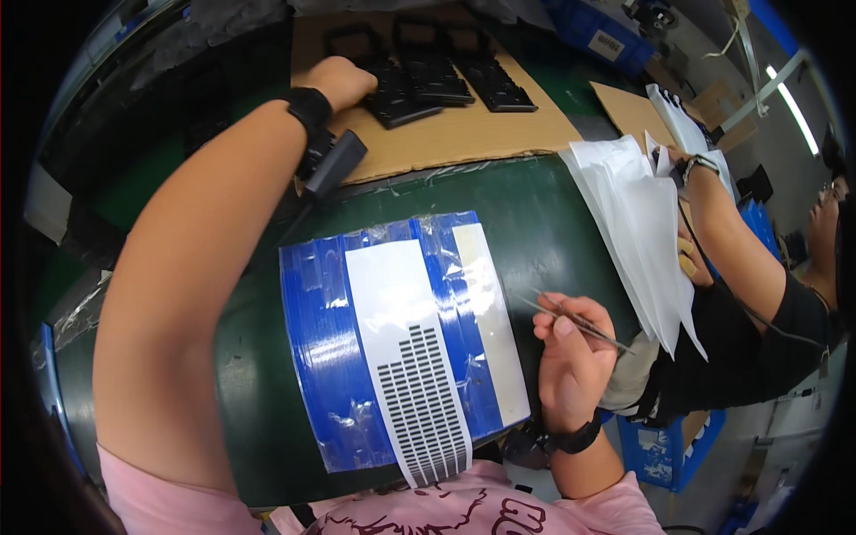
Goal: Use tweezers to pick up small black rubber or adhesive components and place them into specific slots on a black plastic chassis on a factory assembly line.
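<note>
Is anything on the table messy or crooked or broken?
Nothing looks broken or spilled. The blue taped mat is wrinkled and shiny in places, but the white sticker sheet lies flat on it. The black parts sit side by side on the cardboard. The right hand holds tweezers; the left hand touches a black part.

Factory assembly line: green-topped bench [553,232], cardboard sheet [464,134] at twelve o'clock bearing rows of black moulded parts [446,85], blue bins [593,31] at one o'clock, co-worker [758,294] alongside at three o'clock.
</note>
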The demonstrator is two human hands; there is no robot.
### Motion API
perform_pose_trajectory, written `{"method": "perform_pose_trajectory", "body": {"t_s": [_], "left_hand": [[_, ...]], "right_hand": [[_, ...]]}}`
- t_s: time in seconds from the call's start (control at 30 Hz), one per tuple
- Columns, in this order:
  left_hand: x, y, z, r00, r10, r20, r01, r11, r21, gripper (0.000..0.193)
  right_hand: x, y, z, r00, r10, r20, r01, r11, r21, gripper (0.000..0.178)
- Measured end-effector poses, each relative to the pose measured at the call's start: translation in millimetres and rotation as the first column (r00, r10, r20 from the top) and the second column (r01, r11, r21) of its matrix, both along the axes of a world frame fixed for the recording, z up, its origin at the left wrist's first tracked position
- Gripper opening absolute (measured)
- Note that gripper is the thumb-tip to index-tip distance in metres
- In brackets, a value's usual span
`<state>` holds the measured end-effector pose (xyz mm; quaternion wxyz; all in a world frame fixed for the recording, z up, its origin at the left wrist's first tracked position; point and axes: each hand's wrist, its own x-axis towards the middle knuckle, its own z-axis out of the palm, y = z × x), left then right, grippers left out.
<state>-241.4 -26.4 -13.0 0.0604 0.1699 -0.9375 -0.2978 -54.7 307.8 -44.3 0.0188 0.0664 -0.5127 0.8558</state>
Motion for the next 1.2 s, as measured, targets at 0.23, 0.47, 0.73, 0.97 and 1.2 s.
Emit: {"method": "perform_pose_trajectory", "body": {"t_s": [0.23,0.47,0.73,0.97,1.2], "left_hand": [[87.5,-38.9,40.6,0.953,0.138,-0.27,0.105,0.686,0.72,0.015],[246.2,25.9,55.2,0.924,0.266,-0.274,0.193,0.293,0.936,0.019],[325.5,82.7,19.8,0.954,0.295,0.048,-0.017,-0.107,0.994,0.035],[305.3,75.9,14.7,0.96,0.253,-0.117,0.138,-0.066,0.988,0.042],[352.9,72.9,13.7,0.939,0.342,-0.027,0.054,-0.069,0.996,0.048]], "right_hand": [[21.8,-7.2,21.4,0.992,0.101,-0.075,-0.081,0.969,0.235,0.015],[21.0,-45.9,37.5,0.967,0.252,0.042,-0.252,0.911,0.325,0.011],[15.8,-52.4,14.3,0.959,0.265,0.102,-0.283,0.92,0.272,0.012],[14.7,-54.1,16.3,0.938,0.276,0.21,-0.332,0.891,0.309,0.011],[12.5,-51.4,18.5,0.935,0.266,0.236,-0.334,0.883,0.33,0.013]]}}
